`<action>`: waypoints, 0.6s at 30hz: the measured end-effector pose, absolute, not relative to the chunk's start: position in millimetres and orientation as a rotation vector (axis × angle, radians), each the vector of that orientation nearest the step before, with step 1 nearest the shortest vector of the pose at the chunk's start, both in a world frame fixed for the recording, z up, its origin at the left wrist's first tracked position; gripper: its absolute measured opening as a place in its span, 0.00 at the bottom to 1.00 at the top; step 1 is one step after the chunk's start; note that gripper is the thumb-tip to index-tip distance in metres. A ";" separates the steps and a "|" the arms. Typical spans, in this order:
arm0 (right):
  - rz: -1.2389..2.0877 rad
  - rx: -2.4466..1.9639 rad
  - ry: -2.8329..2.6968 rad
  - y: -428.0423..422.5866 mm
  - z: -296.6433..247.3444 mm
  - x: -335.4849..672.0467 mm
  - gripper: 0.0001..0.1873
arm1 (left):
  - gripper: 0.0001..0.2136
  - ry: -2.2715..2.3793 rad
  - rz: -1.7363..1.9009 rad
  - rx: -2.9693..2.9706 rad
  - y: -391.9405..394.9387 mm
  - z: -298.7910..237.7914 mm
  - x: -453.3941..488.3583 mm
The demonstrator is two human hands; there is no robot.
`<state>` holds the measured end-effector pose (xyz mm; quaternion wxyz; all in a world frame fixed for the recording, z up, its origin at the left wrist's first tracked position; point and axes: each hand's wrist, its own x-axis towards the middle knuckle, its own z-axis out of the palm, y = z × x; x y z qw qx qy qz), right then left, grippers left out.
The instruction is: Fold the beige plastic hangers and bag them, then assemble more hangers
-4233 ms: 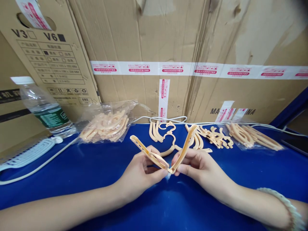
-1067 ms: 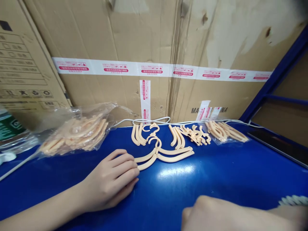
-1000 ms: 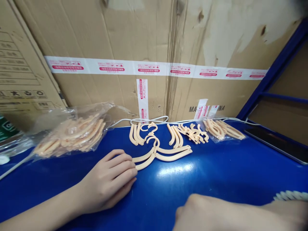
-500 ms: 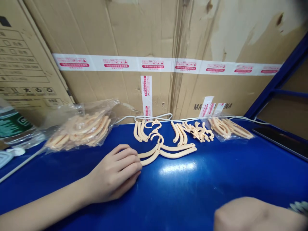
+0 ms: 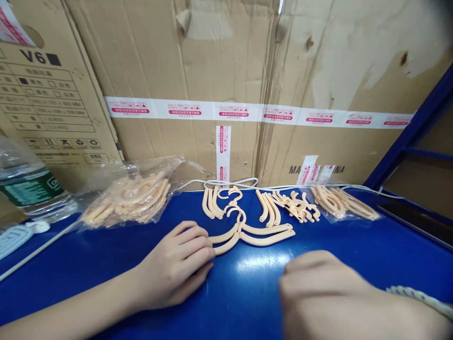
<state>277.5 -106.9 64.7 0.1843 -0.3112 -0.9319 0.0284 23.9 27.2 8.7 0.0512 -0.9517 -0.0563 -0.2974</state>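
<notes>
My left hand (image 5: 179, 264) lies on the blue table top (image 5: 240, 293), fingers loosely curled and together, fingertips touching the left end of two peach plastic hangers (image 5: 253, 231) stacked flat in the middle. It holds nothing. My right hand (image 5: 318, 293) is low at the lower right, seen from the back and blurred, with its fingers curled under as a fist. Whether anything is inside it is hidden. A beaded bracelet (image 5: 421, 300) circles that wrist.
Loose peach hanger pieces (image 5: 290, 205) lie along the back edge. A clear bag of such pieces (image 5: 130, 196) is at left, another bag (image 5: 341, 200) at right. A water bottle (image 5: 30, 186), a white cable (image 5: 35, 250) and cardboard boxes (image 5: 226, 71) stand behind.
The V-shaped hanger held in both hands 4 s ago now lies flat on the table. My left hand stays put; my right hand has come up and leftward into view.
</notes>
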 end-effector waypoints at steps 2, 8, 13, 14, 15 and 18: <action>-0.009 -0.988 -2.776 -93.2 73.6 262.0 0.09 | 0.07 -0.196 -0.904 -2.909 27.2 8.1 23.7; -0.341 -1.955 -2.756 -62.7 81.7 287.7 0.06 | 0.09 -0.437 -0.882 -3.010 30.3 5.4 23.6; -0.370 -2.149 -2.686 -46.0 80.9 313.0 0.09 | 0.08 -0.535 -0.836 -3.081 33.4 2.6 23.6; -0.341 -2.149 -2.691 -43.6 80.8 313.0 0.10 | 0.08 -0.534 -0.837 -3.086 33.6 2.2 23.5; -0.309 -2.154 -2.702 -41.7 80.7 311.7 0.10 | 0.08 -0.531 -0.839 -3.091 33.6 1.9 23.3; -0.236 -2.227 -2.740 -37.8 80.7 304.8 0.10 | 0.08 -0.535 -0.825 -3.103 33.7 1.6 23.1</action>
